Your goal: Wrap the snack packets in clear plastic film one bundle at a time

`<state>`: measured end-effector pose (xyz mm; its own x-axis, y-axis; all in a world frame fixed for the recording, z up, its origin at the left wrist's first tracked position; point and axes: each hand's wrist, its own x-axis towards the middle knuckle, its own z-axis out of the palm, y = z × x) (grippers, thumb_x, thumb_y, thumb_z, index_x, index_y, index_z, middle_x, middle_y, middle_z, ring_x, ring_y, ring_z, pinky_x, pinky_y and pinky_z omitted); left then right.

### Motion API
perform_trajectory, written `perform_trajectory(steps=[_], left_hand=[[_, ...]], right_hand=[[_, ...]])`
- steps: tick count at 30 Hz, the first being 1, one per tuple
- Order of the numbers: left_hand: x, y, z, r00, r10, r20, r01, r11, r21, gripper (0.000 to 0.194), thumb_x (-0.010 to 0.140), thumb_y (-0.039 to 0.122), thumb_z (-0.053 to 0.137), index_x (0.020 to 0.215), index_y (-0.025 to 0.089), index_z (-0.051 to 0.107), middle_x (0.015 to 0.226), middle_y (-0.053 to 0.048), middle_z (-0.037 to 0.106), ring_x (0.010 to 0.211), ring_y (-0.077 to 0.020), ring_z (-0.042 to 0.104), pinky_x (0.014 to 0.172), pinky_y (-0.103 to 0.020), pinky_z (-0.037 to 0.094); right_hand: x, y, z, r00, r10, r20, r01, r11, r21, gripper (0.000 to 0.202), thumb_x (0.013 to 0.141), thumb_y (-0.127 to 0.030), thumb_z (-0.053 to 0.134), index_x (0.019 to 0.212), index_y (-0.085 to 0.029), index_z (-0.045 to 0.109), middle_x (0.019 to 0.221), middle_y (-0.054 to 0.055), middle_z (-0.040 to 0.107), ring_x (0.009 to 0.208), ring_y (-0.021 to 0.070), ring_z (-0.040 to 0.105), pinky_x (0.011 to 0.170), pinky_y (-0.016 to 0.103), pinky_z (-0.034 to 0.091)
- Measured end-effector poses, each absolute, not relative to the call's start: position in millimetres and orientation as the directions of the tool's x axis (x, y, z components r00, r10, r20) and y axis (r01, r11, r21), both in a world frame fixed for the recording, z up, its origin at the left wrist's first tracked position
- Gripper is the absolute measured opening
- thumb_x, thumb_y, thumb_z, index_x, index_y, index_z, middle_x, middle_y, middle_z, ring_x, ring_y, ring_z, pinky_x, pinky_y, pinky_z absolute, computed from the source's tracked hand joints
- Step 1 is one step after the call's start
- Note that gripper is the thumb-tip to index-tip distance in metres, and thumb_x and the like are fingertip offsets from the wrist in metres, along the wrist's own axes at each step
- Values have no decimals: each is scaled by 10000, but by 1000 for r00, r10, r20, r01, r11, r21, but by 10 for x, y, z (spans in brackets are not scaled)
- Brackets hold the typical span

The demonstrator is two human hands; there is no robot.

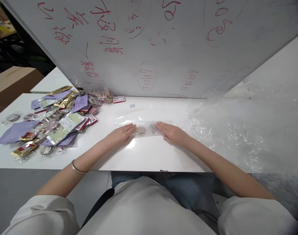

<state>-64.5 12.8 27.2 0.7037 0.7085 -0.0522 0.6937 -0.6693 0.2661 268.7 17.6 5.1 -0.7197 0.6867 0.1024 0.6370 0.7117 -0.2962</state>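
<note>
A strip of clear plastic wrap (147, 130) lies folded on the white table in front of me, with two small roundish items (140, 130) showing blurred through it; their kind I cannot make out. At its left end, my left hand (124, 133) is closed on the wrap, fingers together and thumb mostly hidden. My right hand (172, 133) grips the other end, fingertips over the top and thumb at the near edge. More loose film spreads behind the strip, toward the whiteboard.
A pile of small packets (63, 125), purple, gold, green and clear, covers the table's left side. A large heap of clear film (237, 130) spreads over the right. The whiteboard (129, 52) with red writing stands along the back. A cardboard box (14, 86) sits far left.
</note>
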Motion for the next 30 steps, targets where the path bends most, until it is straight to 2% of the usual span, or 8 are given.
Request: perform_trajectory(steps=[4, 8, 13, 16, 19, 22, 25, 30], left_hand=[[-676, 286, 503, 623, 761, -181, 749, -514, 419, 470, 911, 203, 375, 1342, 184, 561, 1267, -102, 679, 1095, -242, 664, 916, -351, 507], [-677, 563, 665, 556, 784, -277, 787, -389, 479, 370, 893, 260, 388, 1142, 151, 640, 868, -58, 719, 759, -205, 657, 692, -291, 479], [-596, 801, 544, 377, 898, -227, 892, -286, 351, 401, 868, 249, 436, 1247, 165, 538, 895, -66, 720, 804, -224, 666, 693, -299, 489], [-533, 797, 425, 285, 943, -169, 932, -232, 278, 452, 867, 214, 441, 1307, 124, 499, 1085, -168, 701, 975, -302, 670, 816, -405, 513], [-399, 687, 309, 265, 963, 42, 941, -268, 206, 533, 898, 122, 359, 1426, 65, 395, 1485, -276, 427, 1394, -369, 414, 1106, -568, 325], [-131, 525, 169, 488, 849, 205, 845, -518, 134, 535, 968, 180, 335, 1497, 96, 338, 1619, -206, 248, 1532, -318, 143, 1225, -549, 112], [187, 394, 15, 581, 800, 150, 785, -600, 154, 610, 997, 399, 395, 1528, 110, 313, 1633, -194, 227, 1533, -360, 104, 1223, -575, 92], [321, 438, -87, 535, 835, 131, 811, -551, 197, 622, 1005, 440, 376, 1537, 121, 326, 1605, -189, 307, 1512, -382, 183, 1206, -618, 97]], right_hand=[[2626, 295, 286, -557, 830, -12, 784, 521, -336, 421, 928, -172, 355, 1245, -207, 629, 1174, 67, 730, 1039, 223, 686, 873, 350, 494], [2488, 492, 512, -389, 915, -107, 877, 332, -347, 303, 913, -195, 369, 1041, -226, 642, 850, 28, 735, 747, 206, 645, 672, 289, 399], [2360, 745, 406, -263, 950, -167, 896, 177, -407, 237, 884, -255, 443, 1087, -230, 562, 805, 19, 694, 689, 205, 607, 595, 277, 364], [2334, 811, 285, -189, 975, -114, 912, 131, -388, 312, 893, -298, 463, 1179, -196, 532, 959, 76, 705, 801, 240, 632, 679, 311, 411], [2330, 822, 215, -64, 998, 9, 938, 64, -340, 484, 881, -403, 541, 1281, -133, 503, 1257, 179, 616, 1092, 318, 588, 880, 382, 426], [2354, 879, 233, 82, 997, 2, 934, -76, -348, 757, 791, -588, 647, 1338, -91, 483, 1326, 215, 569, 1239, 368, 505, 975, 418, 412], [2406, 1035, 330, 86, 975, -204, 909, -160, -384, 832, 676, -644, 734, 1284, -114, 532, 1239, 182, 627, 1150, 325, 573, 888, 358, 459], [2518, 1210, 474, -153, 837, -525, 891, -113, -439, 430, 660, -570, 775, 812, -195, 627, 768, 20, 642, 674, 164, 573, 576, 260, 385]])
